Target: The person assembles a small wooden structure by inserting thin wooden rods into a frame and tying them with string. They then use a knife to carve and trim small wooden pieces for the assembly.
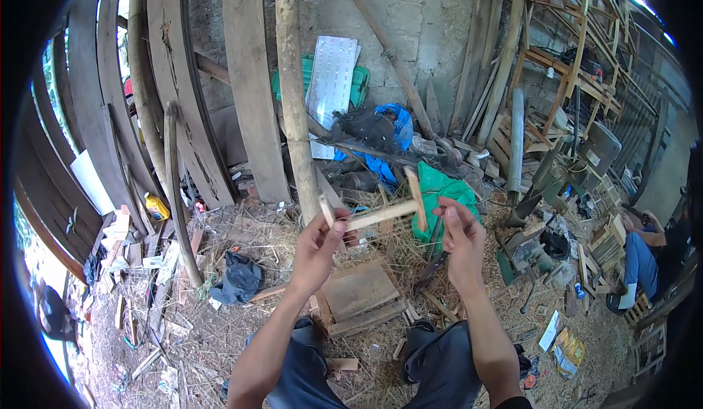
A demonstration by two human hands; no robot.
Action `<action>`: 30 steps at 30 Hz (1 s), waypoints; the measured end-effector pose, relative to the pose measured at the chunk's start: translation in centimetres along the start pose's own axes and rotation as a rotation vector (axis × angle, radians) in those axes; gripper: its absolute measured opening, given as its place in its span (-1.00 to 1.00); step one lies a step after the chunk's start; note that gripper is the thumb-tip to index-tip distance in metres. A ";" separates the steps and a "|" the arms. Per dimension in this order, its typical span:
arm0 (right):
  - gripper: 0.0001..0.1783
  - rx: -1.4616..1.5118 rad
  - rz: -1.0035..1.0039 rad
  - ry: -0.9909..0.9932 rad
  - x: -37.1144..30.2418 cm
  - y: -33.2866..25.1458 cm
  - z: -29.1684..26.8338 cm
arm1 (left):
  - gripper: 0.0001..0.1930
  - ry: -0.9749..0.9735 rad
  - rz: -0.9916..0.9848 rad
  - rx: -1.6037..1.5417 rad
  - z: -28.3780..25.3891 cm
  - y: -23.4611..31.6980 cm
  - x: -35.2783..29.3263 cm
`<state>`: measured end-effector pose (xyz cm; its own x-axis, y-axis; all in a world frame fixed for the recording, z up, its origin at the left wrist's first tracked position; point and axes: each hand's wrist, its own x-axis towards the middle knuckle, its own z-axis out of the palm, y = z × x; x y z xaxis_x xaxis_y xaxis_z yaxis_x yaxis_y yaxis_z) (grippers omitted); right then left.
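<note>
My left hand (316, 249) is closed round one end of a small H-shaped wooden frame (382, 215), held up in front of my knees. The frame has a pale crossbar between two short upright sticks. Beside its far-right stick is my right hand (461, 242), thumb and fingers drawn together in a pinch. Whatever is between those fingertips, if anything, is too small to tell. Below the frame, a low wooden box or stool (360, 296) rests on the straw-covered ground between my legs. A dark blade-like strip (432, 262) shows beside the right hand; whether it touches that hand is unclear.
A green sack (443, 189) lies just beyond my right hand. One wooden pole (291, 94) rises ahead. Dark cloth (238, 277) and wood scraps lie at left. A green metal machine (516, 262) stands at right, with another person (648, 255) seated farther off. Planks lean against the wall.
</note>
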<state>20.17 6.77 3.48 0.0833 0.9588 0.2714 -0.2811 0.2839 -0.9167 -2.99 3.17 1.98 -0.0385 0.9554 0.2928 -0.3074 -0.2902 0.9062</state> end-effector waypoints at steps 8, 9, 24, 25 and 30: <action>-0.76 0.128 0.153 0.007 -0.1 1.3 0.3 | -0.72 0.185 0.284 0.195 1.8 -0.9 -0.4; -0.76 0.128 0.155 0.008 -0.3 1.2 0.6 | -0.76 0.245 0.327 0.186 1.8 -1.0 -0.4; -0.79 0.105 0.068 -0.019 -1.1 1.5 1.7 | -0.74 0.467 0.398 0.204 1.7 -1.3 -0.4; -0.78 0.096 0.062 -0.011 -1.1 1.5 1.8 | -0.74 0.468 0.400 0.206 1.6 -1.3 -0.4; -0.79 0.143 0.074 -0.022 -1.3 1.6 1.4 | -0.75 0.487 0.414 0.224 1.4 -1.5 -0.3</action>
<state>18.30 5.99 2.02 0.0371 0.9765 0.2124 -0.4195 0.2081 -0.8836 -1.14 3.28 0.97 -0.5505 0.6636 0.5065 0.0277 -0.5919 0.8055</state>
